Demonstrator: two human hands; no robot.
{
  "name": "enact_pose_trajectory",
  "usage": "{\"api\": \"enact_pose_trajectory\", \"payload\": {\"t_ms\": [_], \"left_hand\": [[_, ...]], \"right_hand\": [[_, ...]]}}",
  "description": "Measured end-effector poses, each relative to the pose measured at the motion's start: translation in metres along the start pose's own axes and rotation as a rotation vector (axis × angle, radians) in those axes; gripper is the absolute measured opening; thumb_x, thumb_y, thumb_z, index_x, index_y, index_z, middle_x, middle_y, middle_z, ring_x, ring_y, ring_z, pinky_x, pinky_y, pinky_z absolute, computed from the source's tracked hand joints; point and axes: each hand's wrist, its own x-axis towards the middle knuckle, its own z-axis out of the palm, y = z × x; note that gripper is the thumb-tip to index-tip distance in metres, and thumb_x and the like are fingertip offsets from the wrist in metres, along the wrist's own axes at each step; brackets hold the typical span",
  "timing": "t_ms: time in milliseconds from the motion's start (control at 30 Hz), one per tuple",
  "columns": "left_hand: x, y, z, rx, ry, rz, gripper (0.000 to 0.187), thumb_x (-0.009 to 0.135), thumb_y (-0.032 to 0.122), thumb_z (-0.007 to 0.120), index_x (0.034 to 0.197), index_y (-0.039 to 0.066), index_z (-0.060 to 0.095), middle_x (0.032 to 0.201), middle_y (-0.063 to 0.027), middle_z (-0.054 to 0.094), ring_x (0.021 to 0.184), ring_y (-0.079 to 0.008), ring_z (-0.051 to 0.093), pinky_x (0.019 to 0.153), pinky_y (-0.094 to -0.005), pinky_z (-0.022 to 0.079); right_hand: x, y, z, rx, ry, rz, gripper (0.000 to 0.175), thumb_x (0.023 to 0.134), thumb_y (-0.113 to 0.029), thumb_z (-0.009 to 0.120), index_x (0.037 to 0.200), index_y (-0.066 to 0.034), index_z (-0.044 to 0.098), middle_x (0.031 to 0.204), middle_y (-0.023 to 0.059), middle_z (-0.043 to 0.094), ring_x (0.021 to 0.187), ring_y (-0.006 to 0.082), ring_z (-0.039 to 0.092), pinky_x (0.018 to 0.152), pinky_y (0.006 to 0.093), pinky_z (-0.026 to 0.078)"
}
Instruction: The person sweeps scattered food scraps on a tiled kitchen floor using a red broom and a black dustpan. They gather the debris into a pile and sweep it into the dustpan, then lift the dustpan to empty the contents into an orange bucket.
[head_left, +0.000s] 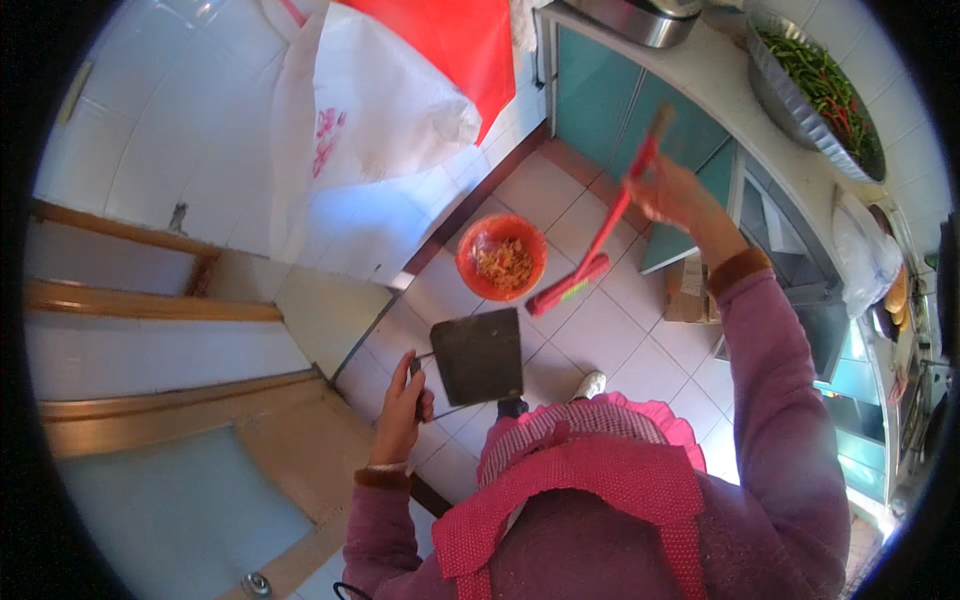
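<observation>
My left hand (405, 416) grips the dark handle of a dustpan (478, 356), whose blackish pan hangs on thin wire arms in front of my feet. With my right hand (667, 187) I hold the red stick of a broom (571, 285); its pinkish-red head points down toward the tiled floor. Whether the broom touches the floor, I cannot tell. Just beyond the dustpan and left of the broom head stands an orange-red bucket (501, 257) with yellowish-brown scraps inside.
Teal cabinets (592, 97) line the right, one door swung out beside a cardboard box (686, 291). On the counter sits a metal basin (817, 97) of green and red chillies. A wooden door (281, 450) is at left. White and red sheets (397, 105) hang at the far wall.
</observation>
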Motion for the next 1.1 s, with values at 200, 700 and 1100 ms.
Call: {"api": "enact_pose_trajectory", "payload": {"t_ms": [200, 700, 1100], "left_hand": [[-0.015, 0.022, 0.08, -0.27, -0.045, 0.045, 0.052, 0.092, 0.018, 0.047, 0.138, 0.019, 0.023, 0.064, 0.0003, 0.037, 0.054, -0.0105, 0.037, 0.049, -0.0253, 0.031], [-0.003, 0.041, 0.079, -0.681, -0.018, 0.049, 0.015, 0.094, 0.029, 0.046, 0.109, 0.025, 0.045, 0.067, 0.0023, 0.034, 0.057, -0.0096, 0.034, 0.052, -0.0239, 0.03], [0.079, -0.103, -0.128, -1.232, 0.286, -0.195, 0.026, 0.096, 0.03, 0.042, 0.086, 0.008, 0.051, 0.058, 0.0006, 0.034, 0.048, -0.0102, 0.032, 0.043, -0.0235, 0.027]], "right_hand": [[0.001, 0.152, -0.002, -0.057, 0.048, -0.025, 0.039, 0.091, -0.043, 0.05, 0.107, -0.007, 0.05, 0.089, 0.0096, 0.059, 0.076, 0.0191, 0.059, 0.064, 0.0304, 0.049], [-0.003, 0.3, 0.059, 0.687, -0.049, 0.452, 0.02, 0.093, -0.021, 0.044, 0.09, -0.003, 0.052, 0.09, 0.0153, 0.06, 0.08, 0.0248, 0.061, 0.075, 0.0383, 0.053], [0.09, 0.331, 0.158, 0.044, -0.049, 0.514, 0.019, 0.092, -0.016, 0.043, 0.108, -0.0095, 0.037, 0.091, 0.0118, 0.06, 0.075, 0.023, 0.062, 0.067, 0.0381, 0.051]]}}
